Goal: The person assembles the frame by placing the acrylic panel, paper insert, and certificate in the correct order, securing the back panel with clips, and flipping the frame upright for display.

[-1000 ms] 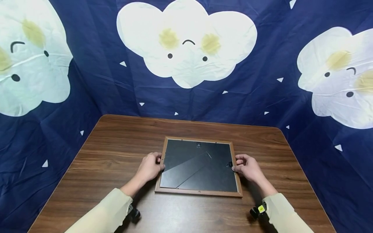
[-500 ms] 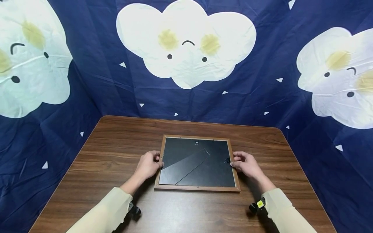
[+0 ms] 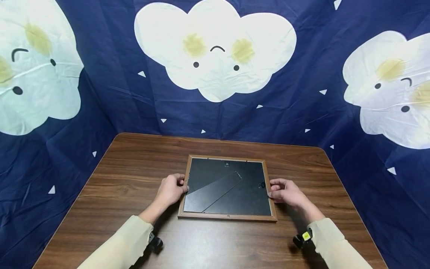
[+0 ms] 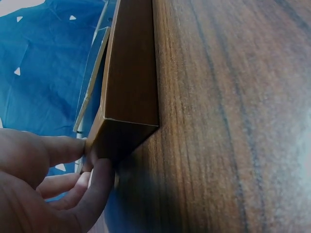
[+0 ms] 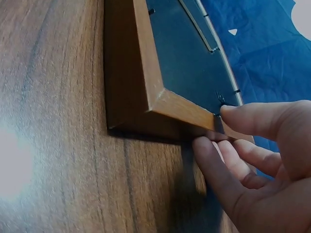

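A wooden picture frame (image 3: 228, 186) lies back side up on the table, its black backing board and folded stand leg showing. My left hand (image 3: 171, 190) pinches its left edge; in the left wrist view the thumb is on the upper rim and the fingers (image 4: 99, 189) are against the side. Across from it, my right hand (image 3: 287, 192) holds the right edge. In the right wrist view its thumb (image 5: 243, 119) lies over the rim near a small black metal hanger, with fingertips against the outer side.
The brown wood-grain table (image 3: 144, 160) spreads round the frame. Dark blue cloth (image 3: 215, 116) printed with white clouds hangs along its back and sides. A wrist camera sits below each cuff.
The picture frame has shifted slightly away and to the left, both hands on it. During the last half second the frame stayed put while my right hand slid a little outward and nearer.
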`<state>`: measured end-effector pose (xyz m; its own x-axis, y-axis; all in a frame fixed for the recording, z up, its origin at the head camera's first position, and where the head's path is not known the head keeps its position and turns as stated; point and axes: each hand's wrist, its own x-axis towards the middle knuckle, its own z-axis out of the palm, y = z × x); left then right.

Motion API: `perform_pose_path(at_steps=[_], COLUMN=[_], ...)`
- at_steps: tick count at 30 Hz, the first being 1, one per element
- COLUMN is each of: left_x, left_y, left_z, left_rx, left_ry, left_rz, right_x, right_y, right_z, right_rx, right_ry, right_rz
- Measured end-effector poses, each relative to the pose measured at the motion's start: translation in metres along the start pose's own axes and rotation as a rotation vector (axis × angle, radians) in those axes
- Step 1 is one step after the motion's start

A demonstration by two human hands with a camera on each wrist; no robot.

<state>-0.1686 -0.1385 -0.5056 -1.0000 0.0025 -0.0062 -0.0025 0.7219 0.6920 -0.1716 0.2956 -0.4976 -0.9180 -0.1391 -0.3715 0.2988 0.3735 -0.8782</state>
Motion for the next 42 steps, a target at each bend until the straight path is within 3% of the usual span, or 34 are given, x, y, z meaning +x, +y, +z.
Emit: perform_pose_path(at_steps=[13,22,32,42], left_x=[0.003,0.002,0.002,0.001], left_y=[-0.001,-0.002,0.004,0.002], left_z=[-0.002,-0.004,-0.002,-0.002], left_rx=[-0.003,0.022,0.020,-0.115], left_ry=[-0.023,-0.035,-0.029,-0.061], left_rz=[-0.018,-0.028,0.000,-0.054], right_x=[0.003,0.010,0.003,0.003], right_y=[-0.012,-0.013,-0.025,-0.007], right_z=[-0.001,0.006,0.009,0.005], right_rx=[-0.075,-0.093,-0.241,-0.126], right_ry=[-0.008,0.008,0.073,0.038], right_rz=[0.061,0.047,0.049,-0.025])
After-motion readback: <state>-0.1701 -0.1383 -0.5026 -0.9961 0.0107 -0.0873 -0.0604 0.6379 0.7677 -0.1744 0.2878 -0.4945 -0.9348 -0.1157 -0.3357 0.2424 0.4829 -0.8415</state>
